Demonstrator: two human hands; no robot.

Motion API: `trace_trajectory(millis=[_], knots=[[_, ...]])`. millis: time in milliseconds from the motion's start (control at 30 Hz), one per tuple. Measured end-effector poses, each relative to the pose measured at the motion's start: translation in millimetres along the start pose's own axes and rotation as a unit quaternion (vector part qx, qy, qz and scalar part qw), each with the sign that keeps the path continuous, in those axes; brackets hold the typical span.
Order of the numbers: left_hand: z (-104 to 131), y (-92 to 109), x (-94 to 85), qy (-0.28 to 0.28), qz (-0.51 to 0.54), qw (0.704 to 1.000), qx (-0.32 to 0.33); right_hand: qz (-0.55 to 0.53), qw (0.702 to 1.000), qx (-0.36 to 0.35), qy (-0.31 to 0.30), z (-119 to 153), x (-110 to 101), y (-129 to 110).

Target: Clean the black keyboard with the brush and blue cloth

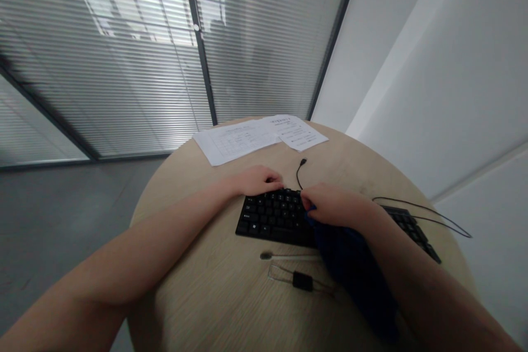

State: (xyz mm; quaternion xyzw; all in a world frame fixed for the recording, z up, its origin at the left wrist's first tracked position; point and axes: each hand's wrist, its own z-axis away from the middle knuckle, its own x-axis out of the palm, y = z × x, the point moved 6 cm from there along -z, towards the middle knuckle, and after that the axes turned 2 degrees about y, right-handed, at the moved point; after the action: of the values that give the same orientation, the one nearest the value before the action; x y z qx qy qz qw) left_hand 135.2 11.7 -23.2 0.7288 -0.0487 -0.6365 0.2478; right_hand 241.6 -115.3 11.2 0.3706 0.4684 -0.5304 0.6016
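Observation:
A black keyboard [268, 217] lies on the round wooden table. My left hand [259, 180] is at its back edge, with fingers curled in and closed on that edge. Over the keyboard's right part, my right hand [324, 203] pinches a dark blue cloth [350, 261], which hangs down across the keys and the table under my forearm. The cloth hides the keyboard's right end. In front of the keyboard lie a thin brush-like stick with a dark tip [266, 256] and a wire keycap puller [302, 280] with a black middle.
Printed papers [243, 140] lie at the back of the table [185, 264]. A short black cable with a plug [303, 162] sticks out behind the keyboard. Another black keyboard [412, 231] sits at the right, partly behind my forearm, with a looped cable [445, 223] over the edge.

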Motion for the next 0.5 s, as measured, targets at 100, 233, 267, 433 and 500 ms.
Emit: trace_trajectory(millis=[100, 233, 267, 433, 500], knots=[[-0.1, -1.1, 0.5, 0.002, 0.002, 1.000, 0.003, -0.004, 1.000, -0.004, -0.006, 0.2, -1.3, -1.7], [-0.2, -0.9, 1.0, 0.000, 0.010, 1.000, 0.008, -0.007, 1.000, -0.008, -0.022, 0.9, -1.9, -4.2], [-0.2, -0.7, 1.1, -0.002, 0.011, 1.000, 0.008, -0.008, 1.000, -0.009, -0.025, 1.0, -1.7, -4.6], [-0.4, -0.6, 0.2, 0.003, 0.007, 1.000, 0.005, 0.003, 1.000, 0.006, -0.011, 1.0, -2.6, -4.3], [-0.3, -0.4, 0.0, 0.004, 0.007, 1.000, 0.005, 0.015, 1.000, 0.012, -0.001, 1.1, -3.7, -4.5]])
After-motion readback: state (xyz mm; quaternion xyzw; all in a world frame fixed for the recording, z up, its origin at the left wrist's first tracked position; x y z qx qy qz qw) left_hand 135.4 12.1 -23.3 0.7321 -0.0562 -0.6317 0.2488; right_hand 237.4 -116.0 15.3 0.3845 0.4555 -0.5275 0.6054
